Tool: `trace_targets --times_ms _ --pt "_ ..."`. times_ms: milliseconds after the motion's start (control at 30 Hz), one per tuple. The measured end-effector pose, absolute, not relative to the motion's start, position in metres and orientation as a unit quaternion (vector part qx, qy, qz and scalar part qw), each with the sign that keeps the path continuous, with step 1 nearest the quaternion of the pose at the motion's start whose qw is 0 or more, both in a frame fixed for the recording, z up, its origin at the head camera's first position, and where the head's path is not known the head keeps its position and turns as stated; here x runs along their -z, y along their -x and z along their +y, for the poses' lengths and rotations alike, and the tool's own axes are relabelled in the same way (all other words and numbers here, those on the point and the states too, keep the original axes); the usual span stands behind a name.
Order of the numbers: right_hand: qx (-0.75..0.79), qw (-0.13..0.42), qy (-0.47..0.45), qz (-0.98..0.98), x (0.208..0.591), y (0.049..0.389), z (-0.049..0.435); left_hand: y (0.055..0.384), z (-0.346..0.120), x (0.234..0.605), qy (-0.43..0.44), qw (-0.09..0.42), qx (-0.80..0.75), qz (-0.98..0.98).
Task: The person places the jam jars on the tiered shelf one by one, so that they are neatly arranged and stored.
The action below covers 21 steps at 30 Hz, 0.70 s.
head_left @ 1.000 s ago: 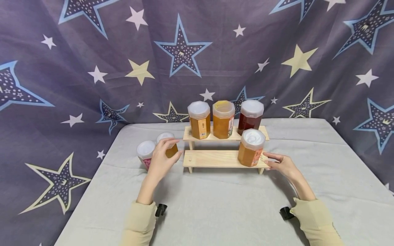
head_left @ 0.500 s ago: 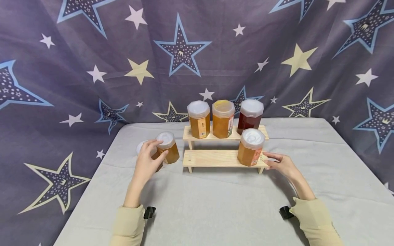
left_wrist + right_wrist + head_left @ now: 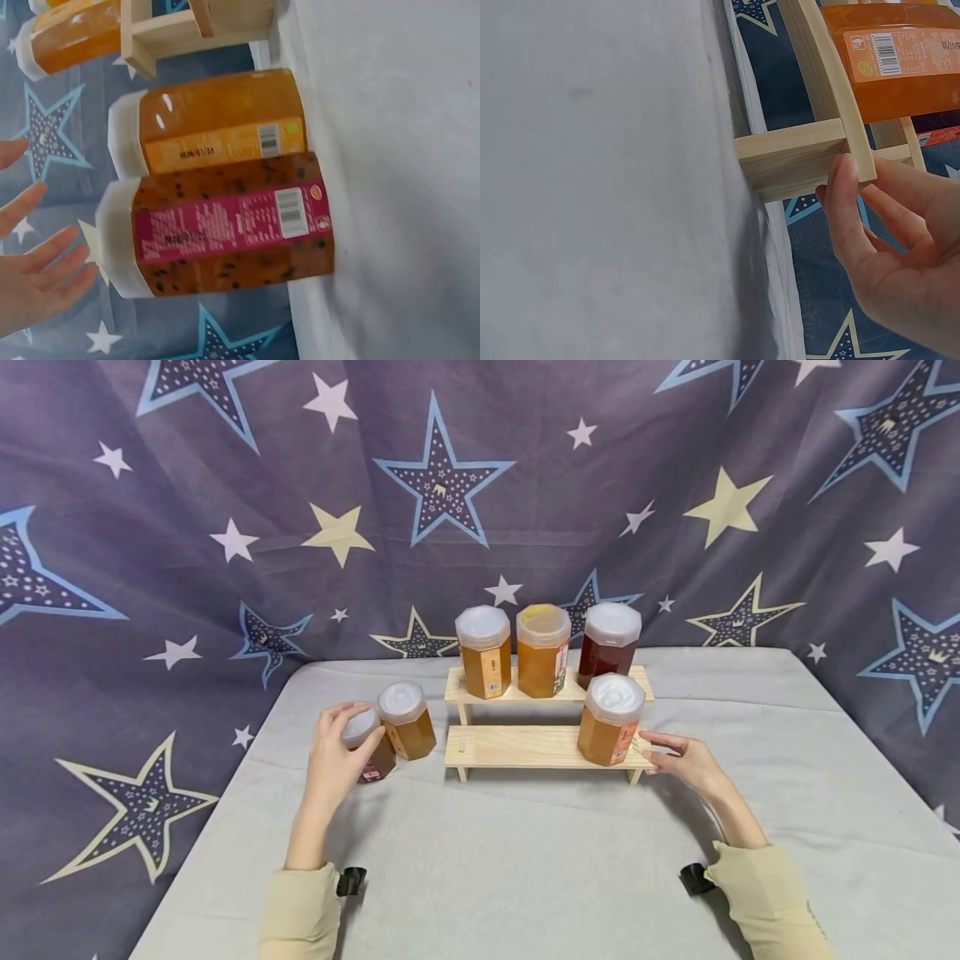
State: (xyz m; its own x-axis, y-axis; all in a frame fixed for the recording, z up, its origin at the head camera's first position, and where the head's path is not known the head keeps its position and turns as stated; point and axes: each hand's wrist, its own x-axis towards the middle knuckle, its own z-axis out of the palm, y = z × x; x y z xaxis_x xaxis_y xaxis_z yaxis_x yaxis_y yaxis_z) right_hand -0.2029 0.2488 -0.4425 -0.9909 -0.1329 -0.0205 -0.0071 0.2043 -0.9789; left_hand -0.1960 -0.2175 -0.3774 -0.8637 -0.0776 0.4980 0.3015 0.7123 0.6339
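My left hand (image 3: 333, 756), fingers spread, is at the lid of a dark, seed-flecked jar (image 3: 232, 232) with a magenta label and white lid. In the left wrist view a small gap shows between the fingertips and that lid. Touching this jar stands an amber jar (image 3: 408, 731) with a yellow label. At the right end of the two-tier wooden rack (image 3: 517, 747), my right hand (image 3: 686, 764) pinches the lower board between thumb and fingers. Just left of those fingers, an amber jar with an orange label (image 3: 606, 739) stands on the lower tier.
The upper tier bears two amber jars, one white-lidded (image 3: 486, 668) and one with a yellowish lid (image 3: 543, 668), plus a dark red jar (image 3: 606, 656). A grey cloth (image 3: 510, 868) covers the table. Behind hangs a star-patterned curtain (image 3: 270, 460).
My left hand has moved left, from beside the amber jar to the dark jar with the magenta label. The right hand keeps its place on the rack.
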Motion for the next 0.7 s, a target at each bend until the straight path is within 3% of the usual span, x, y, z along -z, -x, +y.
trace_targets --times_ms 433,700 --pt "0.640 0.052 0.049 0.765 0.445 0.203 0.250 0.205 -0.237 0.389 0.027 0.245 0.368 -0.896" --pt "0.635 0.049 0.045 0.770 0.444 0.203 0.250 0.211 -0.243 0.397 0.005 0.199 0.380 -0.903"
